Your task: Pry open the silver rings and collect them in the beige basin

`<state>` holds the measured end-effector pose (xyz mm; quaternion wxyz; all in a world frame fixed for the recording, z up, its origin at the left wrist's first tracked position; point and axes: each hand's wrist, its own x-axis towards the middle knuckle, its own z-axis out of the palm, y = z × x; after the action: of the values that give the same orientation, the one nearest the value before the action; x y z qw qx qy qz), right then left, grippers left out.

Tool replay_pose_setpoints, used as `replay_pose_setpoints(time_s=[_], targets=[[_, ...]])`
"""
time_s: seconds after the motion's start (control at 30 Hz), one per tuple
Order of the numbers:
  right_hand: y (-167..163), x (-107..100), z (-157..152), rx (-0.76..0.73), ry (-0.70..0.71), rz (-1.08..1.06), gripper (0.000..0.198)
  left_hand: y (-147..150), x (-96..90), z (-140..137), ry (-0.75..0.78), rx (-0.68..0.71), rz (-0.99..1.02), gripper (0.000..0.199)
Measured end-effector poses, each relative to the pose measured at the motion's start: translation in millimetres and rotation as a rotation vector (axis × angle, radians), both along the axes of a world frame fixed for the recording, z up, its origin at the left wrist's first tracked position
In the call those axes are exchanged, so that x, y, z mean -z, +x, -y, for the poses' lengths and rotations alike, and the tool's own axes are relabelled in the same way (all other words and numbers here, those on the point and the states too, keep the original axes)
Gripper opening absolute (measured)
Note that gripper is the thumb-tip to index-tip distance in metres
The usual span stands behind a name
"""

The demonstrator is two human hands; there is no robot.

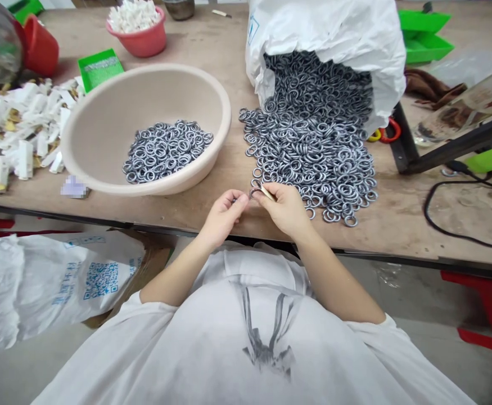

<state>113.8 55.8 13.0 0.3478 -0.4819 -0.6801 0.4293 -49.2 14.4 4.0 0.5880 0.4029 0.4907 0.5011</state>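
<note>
My right hand (287,211) is closed around a small tool with a pale, slim handle (267,194); its working end is too small to make out. A dark grey ring (254,192) shows at the fingertips of that hand. Close on its left, my left hand (222,218) is pinched, and what its fingers hold, if anything, is hidden. Just beyond my right hand spreads a heap of loose grey rings (313,154), spilling from a white sack (325,34). More grey rings (167,149) lie inside a large beige basin (89,132) beyond my left hand.
White plastic pieces (26,129) are heaped at the left. Behind the basin stand a green tray (100,68) and a red bowl (142,39) of white parts. A dark metal bar (460,143) and black cable (429,211) occupy the right. Another white sack (60,281) sits below the table edge.
</note>
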Motion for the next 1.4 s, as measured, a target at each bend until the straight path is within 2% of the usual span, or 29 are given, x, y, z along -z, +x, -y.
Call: replay_pose_setpoints(time_s=[0.1, 0.17, 0.3, 0.4, 0.5, 0.6, 0.73, 0.93, 1.07, 1.13, 1.3, 1.4], targets=[[0, -7, 12, -0.056, -0.151, -0.293, 0.028, 11, 3.4, 1, 0.110, 0.098, -0.143, 0.034], [2, -11, 16, -0.081, -0.253, -0.390, 0.031, 14, 2.8, 3, 0.145, 0.130, -0.185, 0.035], [7, -14, 17, -0.170, -0.319, -0.401, 0.035, 12, -3.9, 5, 0.177, 0.175, -0.168, 0.038], [9, -15, 18, -0.194, -0.324, -0.406, 0.037, 12, -10.6, 5, 0.069, 0.201, -0.050, 0.041], [6, -17, 23, -0.104, -0.242, -0.435, 0.041, 15, -16.7, 7, -0.081, 0.221, 0.083, 0.041], [3, -16, 30, -0.051, -0.157, -0.434, 0.043, 20, -21.8, 10, -0.143, 0.236, 0.184, 0.038], [4, -13, 32, -0.056, -0.041, -0.326, 0.046, 24, -27.5, 14, -0.157, 0.203, 0.276, 0.032], [10, -16, 32, 0.028, 0.142, -0.181, 0.050, 20, -28.5, 16, -0.099, 0.257, 0.302, 0.033], [12, -22, 43, -0.046, 0.364, 0.064, 0.049, 18, -27.5, 16, -0.111, 0.204, 0.324, 0.036], [11, -24, 48, -0.078, 0.426, 0.135, 0.047, 19, -27.7, 16, -0.134, 0.167, 0.342, 0.036], [8, -27, 52, -0.090, 0.453, 0.185, 0.048, 22, -28.6, 17, -0.163, 0.153, 0.373, 0.033], [10, -22, 48, -0.080, 0.412, 0.169, 0.050, 22, -29.5, 19, -0.158, 0.187, 0.348, 0.033]])
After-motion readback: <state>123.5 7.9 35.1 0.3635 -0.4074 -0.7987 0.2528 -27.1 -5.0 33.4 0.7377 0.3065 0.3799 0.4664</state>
